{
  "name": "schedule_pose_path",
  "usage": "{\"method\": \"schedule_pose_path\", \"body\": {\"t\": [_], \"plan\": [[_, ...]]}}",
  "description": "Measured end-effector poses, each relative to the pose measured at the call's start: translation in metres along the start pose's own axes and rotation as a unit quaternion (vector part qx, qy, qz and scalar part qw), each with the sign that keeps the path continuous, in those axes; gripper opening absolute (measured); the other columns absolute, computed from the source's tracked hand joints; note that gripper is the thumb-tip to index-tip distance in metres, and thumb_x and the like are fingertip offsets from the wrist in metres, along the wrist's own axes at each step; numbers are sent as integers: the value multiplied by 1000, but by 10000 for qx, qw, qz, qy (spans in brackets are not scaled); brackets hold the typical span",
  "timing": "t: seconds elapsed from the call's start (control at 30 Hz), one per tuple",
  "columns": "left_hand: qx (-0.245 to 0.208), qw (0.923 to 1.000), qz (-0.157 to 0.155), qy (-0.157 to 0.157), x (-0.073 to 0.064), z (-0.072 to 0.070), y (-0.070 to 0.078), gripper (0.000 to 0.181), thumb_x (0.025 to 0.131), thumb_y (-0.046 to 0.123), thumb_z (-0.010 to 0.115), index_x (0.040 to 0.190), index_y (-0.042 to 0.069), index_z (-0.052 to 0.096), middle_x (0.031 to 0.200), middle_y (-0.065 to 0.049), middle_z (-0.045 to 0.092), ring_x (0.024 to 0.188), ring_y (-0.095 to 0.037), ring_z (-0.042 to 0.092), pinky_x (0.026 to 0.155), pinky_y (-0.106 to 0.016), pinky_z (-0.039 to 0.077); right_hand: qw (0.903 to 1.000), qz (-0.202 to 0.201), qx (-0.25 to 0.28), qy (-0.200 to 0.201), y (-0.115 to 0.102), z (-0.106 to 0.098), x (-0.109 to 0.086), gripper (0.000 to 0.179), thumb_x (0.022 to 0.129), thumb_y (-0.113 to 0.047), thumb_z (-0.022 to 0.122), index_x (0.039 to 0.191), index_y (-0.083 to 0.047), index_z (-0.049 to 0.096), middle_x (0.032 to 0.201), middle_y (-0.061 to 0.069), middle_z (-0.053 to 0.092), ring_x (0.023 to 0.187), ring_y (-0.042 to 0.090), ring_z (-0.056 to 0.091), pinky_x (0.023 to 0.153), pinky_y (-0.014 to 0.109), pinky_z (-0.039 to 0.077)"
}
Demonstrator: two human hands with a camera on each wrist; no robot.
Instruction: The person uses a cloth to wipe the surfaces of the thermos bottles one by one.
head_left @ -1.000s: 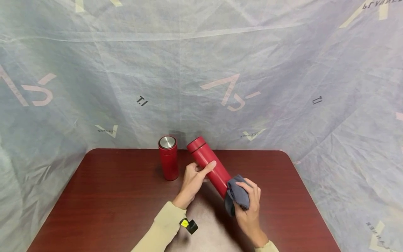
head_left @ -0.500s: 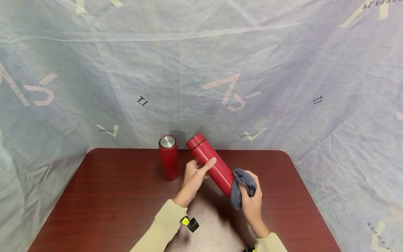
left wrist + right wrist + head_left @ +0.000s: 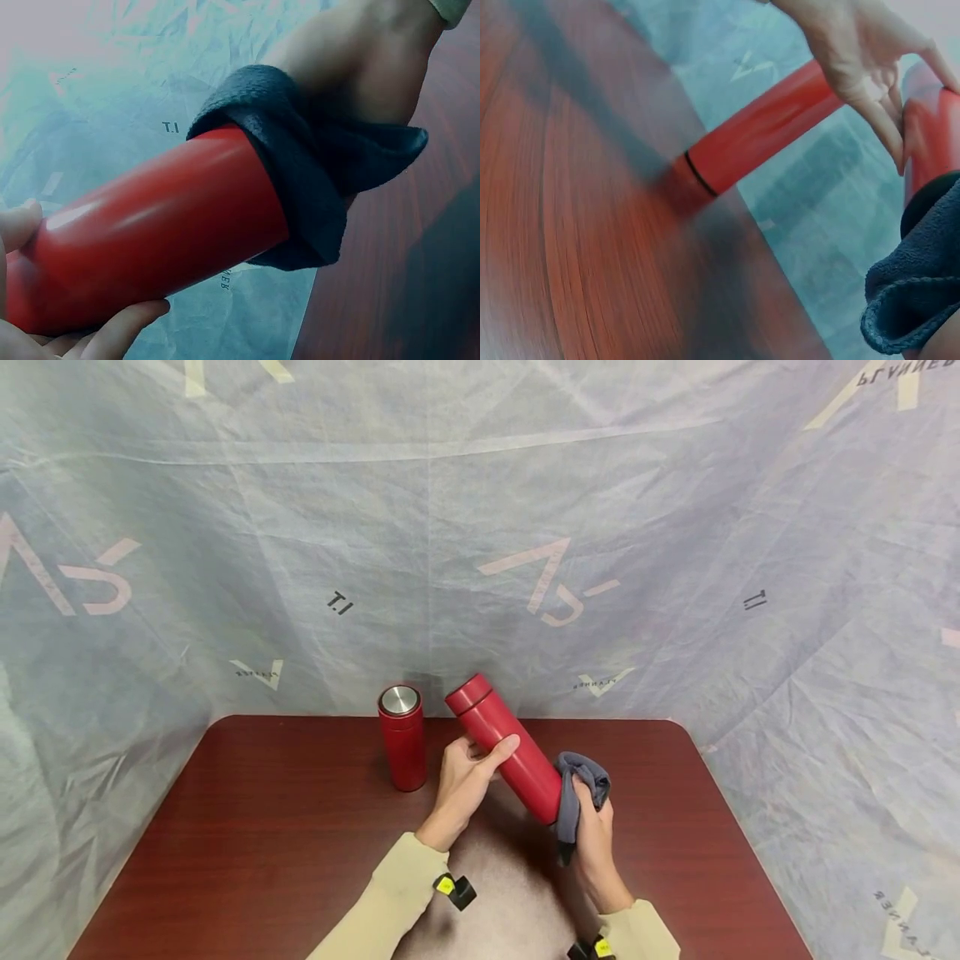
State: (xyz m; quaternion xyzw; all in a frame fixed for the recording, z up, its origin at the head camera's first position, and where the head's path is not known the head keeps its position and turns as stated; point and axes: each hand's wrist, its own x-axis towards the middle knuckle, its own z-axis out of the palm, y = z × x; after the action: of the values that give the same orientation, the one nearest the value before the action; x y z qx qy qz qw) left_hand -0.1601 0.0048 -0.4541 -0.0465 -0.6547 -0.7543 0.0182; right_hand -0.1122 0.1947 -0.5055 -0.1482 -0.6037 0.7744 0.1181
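My left hand (image 3: 465, 785) grips a red thermos flask (image 3: 510, 747) round its middle, thumb on top. The flask is tilted above the table, capped end up and to the left, base down to the right. My right hand (image 3: 596, 835) holds a dark grey cloth (image 3: 573, 797) against the base end. In the left wrist view the cloth (image 3: 300, 180) wraps over the flask's bottom edge, hiding the base. A second red thermos flask (image 3: 405, 747) with a silver lid top stands upright on the table, left of my left hand.
The dark red wooden table (image 3: 285, 827) has rounded far corners. Behind it and at both sides hangs a grey printed fabric sheet (image 3: 420, 543). Each sleeve carries a black strap-mounted device (image 3: 459, 892) near the wrist.
My right hand and the cloth have moved slightly up and right, round to the flask's base end. The held flask has risen a little; the standing flask has stayed put.
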Motion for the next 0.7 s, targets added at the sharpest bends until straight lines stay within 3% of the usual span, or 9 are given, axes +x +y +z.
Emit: {"method": "schedule_pose_path", "body": {"t": [0.2,0.47,0.7], "plan": [[93,9997,200,-48,-1,2,1,42,93,33,82,123,6,71,105,-10,78,90,-22,75,80,-33,60,9953,651,696,-167,4,1,-2,37,111,-44,58,141,-23,65,121,-4,67,110,15,62,87,25,55],[-213,9993,241,-199,-1,4,0,41,94,28,82,127,6,70,109,-11,77,93,-23,77,81,-31,62,9751,1046,1828,-689,4,1,-5,34,113,-43,55,135,-22,68,121,0,66,101,13,67,81,24,60],[-53,9976,646,-238,0,4,-3,39,93,27,83,125,6,72,109,-9,78,93,-22,77,83,-29,61,9642,1098,2166,-1064,5,3,-6,37,115,-41,50,146,-23,54,127,2,60,99,14,70,77,24,61]]}}
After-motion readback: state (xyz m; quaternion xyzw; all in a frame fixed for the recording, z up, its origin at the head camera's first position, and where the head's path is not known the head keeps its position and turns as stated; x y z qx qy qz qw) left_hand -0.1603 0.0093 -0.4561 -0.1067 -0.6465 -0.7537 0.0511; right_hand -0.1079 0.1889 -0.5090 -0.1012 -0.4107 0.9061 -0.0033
